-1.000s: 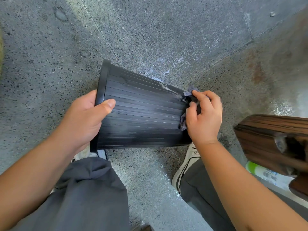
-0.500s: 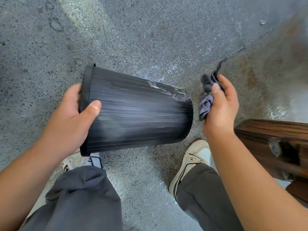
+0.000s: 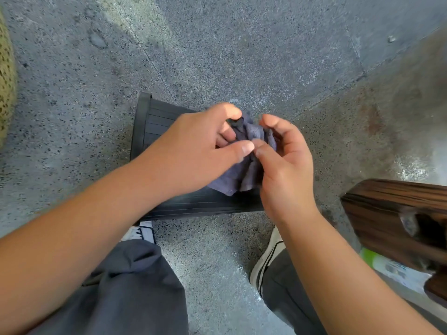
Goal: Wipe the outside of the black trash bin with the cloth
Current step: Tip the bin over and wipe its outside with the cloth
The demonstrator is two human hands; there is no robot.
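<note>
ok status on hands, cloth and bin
Both hands, left hand and right hand, bunching the cloth. Black trash bin lying on its side, unheld. Nothing in the way.

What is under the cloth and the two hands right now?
The black trash bin lies on its side on the floor directly below. Both the left hand and right hand hold the cloth above it. The bin's middle and base end are covered from view.
</note>
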